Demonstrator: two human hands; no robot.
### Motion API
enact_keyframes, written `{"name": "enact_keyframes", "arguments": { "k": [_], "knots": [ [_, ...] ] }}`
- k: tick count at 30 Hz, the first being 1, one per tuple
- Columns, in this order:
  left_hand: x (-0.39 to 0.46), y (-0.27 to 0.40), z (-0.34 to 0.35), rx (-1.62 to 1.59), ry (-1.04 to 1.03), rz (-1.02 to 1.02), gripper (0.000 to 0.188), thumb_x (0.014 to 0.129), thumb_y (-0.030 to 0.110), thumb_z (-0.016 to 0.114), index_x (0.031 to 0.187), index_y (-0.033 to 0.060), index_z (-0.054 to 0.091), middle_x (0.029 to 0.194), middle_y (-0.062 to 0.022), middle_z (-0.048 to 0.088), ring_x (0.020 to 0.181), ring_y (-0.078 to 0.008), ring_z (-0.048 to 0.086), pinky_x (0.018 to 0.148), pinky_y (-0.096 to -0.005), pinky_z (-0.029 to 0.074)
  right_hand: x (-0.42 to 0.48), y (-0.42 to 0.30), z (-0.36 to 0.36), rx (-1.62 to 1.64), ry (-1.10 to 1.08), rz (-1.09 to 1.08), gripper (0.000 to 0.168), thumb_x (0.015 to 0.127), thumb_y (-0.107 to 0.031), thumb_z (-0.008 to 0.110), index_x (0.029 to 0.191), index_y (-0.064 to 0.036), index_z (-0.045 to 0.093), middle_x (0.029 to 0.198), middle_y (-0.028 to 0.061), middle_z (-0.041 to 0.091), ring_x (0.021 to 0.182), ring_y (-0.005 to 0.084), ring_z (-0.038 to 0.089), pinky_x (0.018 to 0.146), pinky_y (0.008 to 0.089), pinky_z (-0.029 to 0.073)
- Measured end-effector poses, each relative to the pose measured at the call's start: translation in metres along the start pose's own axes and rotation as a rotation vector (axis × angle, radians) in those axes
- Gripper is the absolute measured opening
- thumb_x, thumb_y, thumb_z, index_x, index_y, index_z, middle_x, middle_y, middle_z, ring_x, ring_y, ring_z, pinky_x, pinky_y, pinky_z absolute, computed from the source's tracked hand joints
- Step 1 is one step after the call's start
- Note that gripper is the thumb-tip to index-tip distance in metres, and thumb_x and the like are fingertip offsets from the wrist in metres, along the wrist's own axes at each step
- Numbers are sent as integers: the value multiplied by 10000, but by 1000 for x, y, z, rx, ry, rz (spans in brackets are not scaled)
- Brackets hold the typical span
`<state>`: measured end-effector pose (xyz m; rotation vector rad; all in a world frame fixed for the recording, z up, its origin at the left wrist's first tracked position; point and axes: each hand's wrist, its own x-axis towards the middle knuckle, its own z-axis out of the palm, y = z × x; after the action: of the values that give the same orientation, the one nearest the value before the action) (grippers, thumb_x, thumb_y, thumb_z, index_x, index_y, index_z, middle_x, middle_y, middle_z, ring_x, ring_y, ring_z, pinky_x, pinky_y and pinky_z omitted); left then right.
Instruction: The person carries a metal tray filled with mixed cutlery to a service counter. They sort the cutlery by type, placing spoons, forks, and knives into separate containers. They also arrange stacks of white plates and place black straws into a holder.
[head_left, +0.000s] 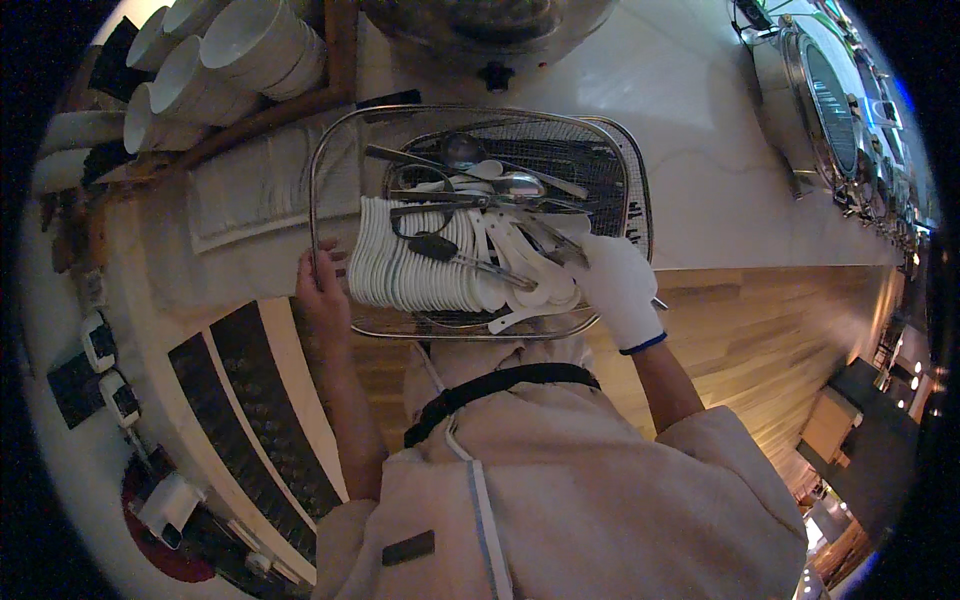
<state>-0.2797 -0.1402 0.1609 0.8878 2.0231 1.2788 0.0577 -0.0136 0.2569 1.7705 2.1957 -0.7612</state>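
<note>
A metal wire basket (313, 187) is in front of my body, filled with white soup spoons and metal utensils. My left hand (324, 289), bare, grips its left rim. White spoons (412, 259) stand nested in a long row, and looser ones (525, 262) fan out to the right. Scissors (450, 202), a ladle (461, 150) and a black-handled utensil (435, 247) lie on top. My right hand (619, 289), in a white glove with a blue cuff, is at the basket's right side against metal utensils (551, 236); its fingertips are hidden.
Behind the basket's right side shows a second wire rim (646, 180). The pale counter (697, 187) carries a large round metal vessel (480, 45) and a round chrome-rimmed appliance (821, 105). Stacked white cups (247, 52) are at upper left. Slotted dark panels (262, 420) are at lower left.
</note>
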Motion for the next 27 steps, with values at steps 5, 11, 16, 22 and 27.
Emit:
{"name": "enact_keyframes", "arguments": {
  "k": [5, 11, 16, 22, 27],
  "knots": [
    [1, -6, 3, -63, 54, 8, 283, 1010, 220, 443, 1156, 16, 575, 1086, -84, 637, 929, -176, 618, 802, -315, 494, 7, -10, 20, -90, -45, 55, 318, 784, -227, 640, 1068, -83, 634, 858, 198, 664, 853, 372, 647, 720, 470, 512],
    [6, 14, 4, -68, 14, -53, 280, 1009, 214, 452, 1154, 6, 572, 1078, -86, 640, 928, -170, 623, 781, -303, 497, 11, -14, 38, 15, 87, 8, 426, 761, -234, 660, 1157, -90, 598, 878, 202, 664, 856, 384, 644, 726, 465, 514],
    [5, -2, 0, -84, 48, -44, 277, 1006, 216, 464, 1139, -2, 571, 1054, -80, 648, 924, -161, 625, 769, -297, 498, 16, -19, 26, 209, 91, -113, 428, 739, -187, 702, 1132, -35, 624, 805, 167, 665, 726, 341, 637, 653, 406, 511],
    [6, -32, -5, -46, 40, 15, 273, 1007, 215, 464, 1133, -1, 572, 1010, -68, 653, 908, -150, 621, 773, -289, 491, 27, -1, -13, 811, -348, 38, 417, 743, -194, 748, 1107, -13, 653, 674, -14, 593, 528, 86, 500, 492, 255, 412],
    [6, -15, -6, -101, 48, 2, 270, 1007, 222, 465, 1134, 12, 578, 983, -62, 656, 882, -144, 609, 776, -295, 483, 24, 0, -25, 1084, -529, 71, 385, 779, -157, 721, 1142, -49, 655, 646, -49, 545, 436, 23, 382, 384, 215, 272]
  ]
}}
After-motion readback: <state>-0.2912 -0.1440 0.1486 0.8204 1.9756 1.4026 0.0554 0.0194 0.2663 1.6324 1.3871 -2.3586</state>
